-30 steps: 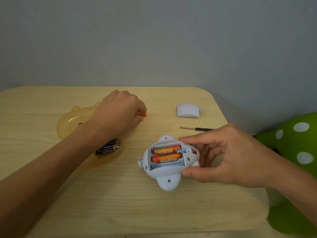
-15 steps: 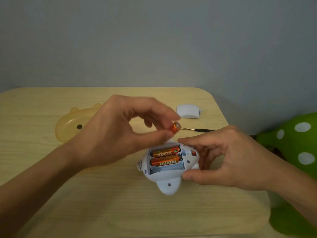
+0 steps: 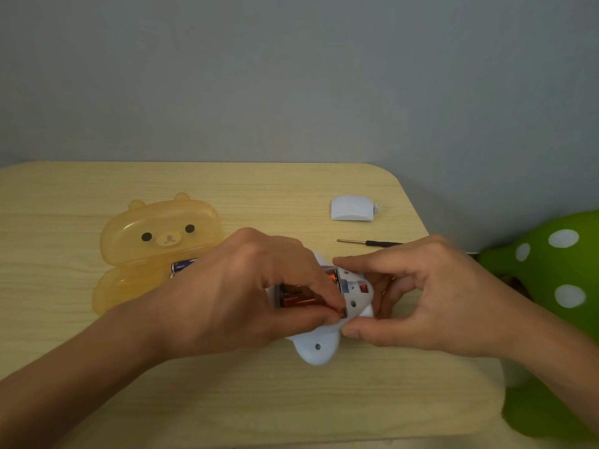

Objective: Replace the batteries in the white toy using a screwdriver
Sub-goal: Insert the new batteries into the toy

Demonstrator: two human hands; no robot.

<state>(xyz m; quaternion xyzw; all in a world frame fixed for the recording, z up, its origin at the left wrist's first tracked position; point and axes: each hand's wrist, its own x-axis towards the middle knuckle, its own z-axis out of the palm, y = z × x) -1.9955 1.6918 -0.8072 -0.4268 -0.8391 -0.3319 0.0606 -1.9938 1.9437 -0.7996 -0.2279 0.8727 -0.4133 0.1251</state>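
The white toy (image 3: 319, 346) lies belly-up near the table's front with its battery bay open. Orange batteries (image 3: 299, 298) sit in the bay. My left hand (image 3: 256, 293) covers most of the bay, and its thumb and fingers pinch an orange battery (image 3: 335, 310) at the bay's near right edge. My right hand (image 3: 418, 296) grips the toy's right end from both sides. The white battery cover (image 3: 351, 208) lies at the back right. A thin black-handled screwdriver (image 3: 369, 243) lies just behind my right hand.
An orange translucent bear-shaped case (image 3: 155, 241) lies open at the left, with dark blue batteries (image 3: 183, 265) on its lower half. A green toy with white spots (image 3: 551, 286) sits beyond the table's right edge. A grey wall stands behind.
My left hand picked an orange battery up from near the bear case, carried it right over the toy, and now presses it down into the bay. My right hand stayed on the toy.
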